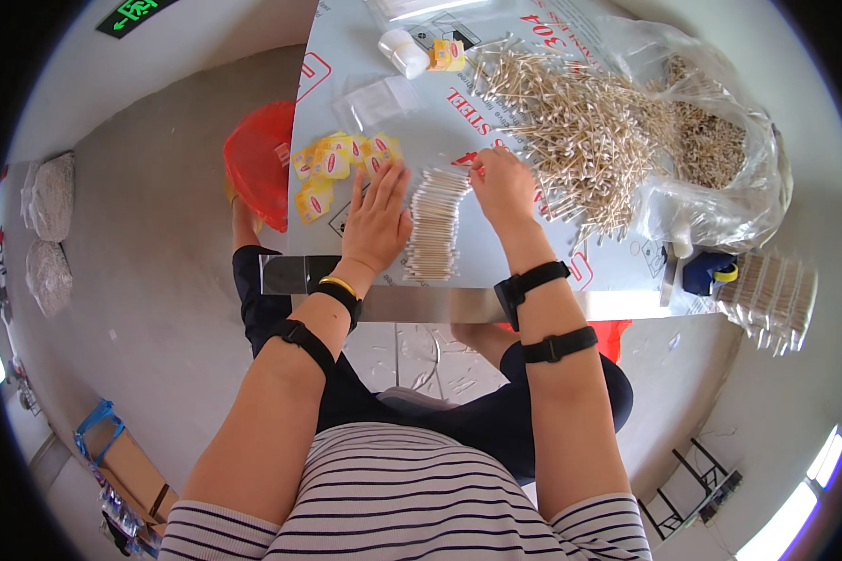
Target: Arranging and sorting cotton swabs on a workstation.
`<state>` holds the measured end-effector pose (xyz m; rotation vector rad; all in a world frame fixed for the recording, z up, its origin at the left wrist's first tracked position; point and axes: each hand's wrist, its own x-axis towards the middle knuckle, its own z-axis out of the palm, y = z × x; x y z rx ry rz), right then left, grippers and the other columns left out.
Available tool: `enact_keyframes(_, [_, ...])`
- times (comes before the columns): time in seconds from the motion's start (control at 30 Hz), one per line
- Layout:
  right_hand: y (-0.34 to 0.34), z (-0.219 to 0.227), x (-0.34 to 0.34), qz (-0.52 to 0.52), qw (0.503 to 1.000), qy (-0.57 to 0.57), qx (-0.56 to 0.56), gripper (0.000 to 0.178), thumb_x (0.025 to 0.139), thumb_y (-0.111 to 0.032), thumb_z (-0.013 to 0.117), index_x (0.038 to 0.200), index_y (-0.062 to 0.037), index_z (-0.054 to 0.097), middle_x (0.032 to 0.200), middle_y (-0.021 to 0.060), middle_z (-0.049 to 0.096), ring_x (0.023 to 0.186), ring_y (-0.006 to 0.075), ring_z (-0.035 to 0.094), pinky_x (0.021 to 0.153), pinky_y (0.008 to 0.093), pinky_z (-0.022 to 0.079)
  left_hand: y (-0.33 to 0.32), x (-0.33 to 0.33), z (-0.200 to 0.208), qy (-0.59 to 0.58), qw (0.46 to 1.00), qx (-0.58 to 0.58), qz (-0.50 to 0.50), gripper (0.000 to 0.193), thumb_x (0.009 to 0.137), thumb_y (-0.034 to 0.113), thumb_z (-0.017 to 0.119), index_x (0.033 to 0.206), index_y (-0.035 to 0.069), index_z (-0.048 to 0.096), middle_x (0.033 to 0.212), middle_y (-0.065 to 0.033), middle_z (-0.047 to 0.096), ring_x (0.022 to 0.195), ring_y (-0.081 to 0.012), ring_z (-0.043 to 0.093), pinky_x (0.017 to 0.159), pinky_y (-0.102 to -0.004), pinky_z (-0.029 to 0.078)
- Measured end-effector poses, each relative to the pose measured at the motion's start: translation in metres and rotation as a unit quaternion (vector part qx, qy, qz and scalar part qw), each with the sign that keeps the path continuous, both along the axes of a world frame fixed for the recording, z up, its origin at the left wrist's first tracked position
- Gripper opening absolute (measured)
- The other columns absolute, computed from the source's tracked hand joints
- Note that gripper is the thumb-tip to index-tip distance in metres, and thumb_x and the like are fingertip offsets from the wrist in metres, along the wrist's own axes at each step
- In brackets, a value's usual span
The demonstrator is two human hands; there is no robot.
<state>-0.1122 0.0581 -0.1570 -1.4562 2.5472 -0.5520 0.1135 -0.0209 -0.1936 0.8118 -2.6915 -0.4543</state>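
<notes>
A row of cotton swabs lies side by side on the film-covered metal table, running away from the near edge. My left hand rests flat along the row's left side, fingers stretched out and holding nothing. Its fingertips reach small yellow-and-white printed cards. At the far right end of the row, my right hand has its fingers curled and pinched together; whatever is between them is too small to make out. Just right of it spreads a large loose heap of cotton swabs.
A clear plastic bag of swabs lies open at the right, above stacked bundles of swabs. Clear film sleeves, a white roll and a small yellow box sit at the back. A red bag hangs by the left edge.
</notes>
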Motion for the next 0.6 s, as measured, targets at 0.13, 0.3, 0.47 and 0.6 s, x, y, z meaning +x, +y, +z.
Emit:
enact_keyframes(0.13, [-0.008,-0.001,-0.01,-0.013,0.999,-0.006,-0.031,0.003,0.087,-0.014,0.074,0.088,-0.0119,0.072,0.093,0.0093,0.067,0.094,0.0326,0.067,0.084,0.0457,0.056,-0.001,0.003,0.002,-0.016,1.0,-0.001,0.003,0.062,0.097,0.022,0.052,0.156,0.006,0.043,0.164,-0.0094,0.039,0.156,-0.0255,0.034,0.132,-0.0549,0.017])
enact_keyframes(0.3, [-0.011,0.002,-0.07,-0.014,0.986,0.156,-0.048,0.015,0.087,-0.007,0.069,0.099,-0.0134,0.073,0.11,0.0069,0.066,0.113,0.0318,0.06,0.097,0.0459,0.05,0.001,0.0,0.0,-0.048,0.999,-0.022,0.002,0.062,0.097,0.023,0.052,0.157,0.007,0.042,0.165,-0.0089,0.038,0.156,-0.0253,0.032,0.131,-0.0566,0.016])
enact_keyframes(0.47, [-0.032,0.008,-0.096,0.09,0.973,0.195,0.088,0.014,0.088,-0.011,0.068,0.1,-0.0116,0.075,0.113,0.0051,0.066,0.117,0.0292,0.058,0.1,0.0432,0.047,-0.001,0.002,-0.003,-0.054,0.998,-0.022,0.006,0.063,0.098,0.024,0.052,0.158,0.007,0.042,0.165,-0.0085,0.038,0.157,-0.0248,0.032,0.131,-0.0566,0.016])
enact_keyframes(0.6, [-0.055,0.003,-0.081,0.14,0.978,0.145,0.059,0.009,0.089,-0.016,0.07,0.095,-0.0115,0.076,0.104,0.0051,0.071,0.114,0.0282,0.06,0.099,0.0436,0.047,-0.001,0.001,-0.002,-0.047,0.999,-0.019,0.006,0.064,0.098,0.024,0.052,0.158,0.007,0.041,0.164,-0.0085,0.038,0.156,-0.0249,0.033,0.131,-0.0576,0.016])
